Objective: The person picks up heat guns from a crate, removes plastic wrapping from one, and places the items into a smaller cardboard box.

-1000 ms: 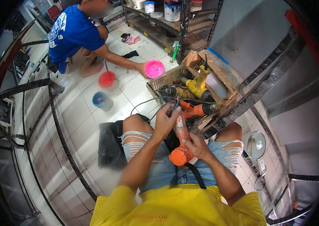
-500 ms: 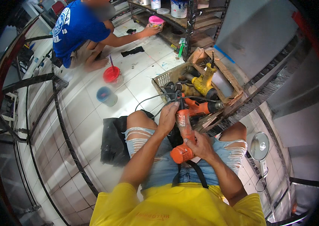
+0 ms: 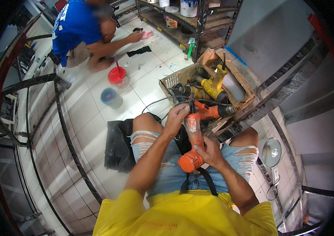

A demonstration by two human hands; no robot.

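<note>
The orange power tool (image 3: 193, 137) sits between the hands, probably rigid and heaviest nearest the right hand (image 3: 211, 152), which grips that end sensibly. The left hand (image 3: 177, 118) meets the black cord (image 3: 192, 103); whether it pinches is unclear.

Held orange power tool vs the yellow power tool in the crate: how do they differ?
Colour: the held orange power tool is mostly orange; the yellow power tool is mostly yellow.
Support: the held orange power tool is gripped by the right hand; the yellow power tool rests in the crate, untouched.
Shared: each has a black stem at its far end.
</note>
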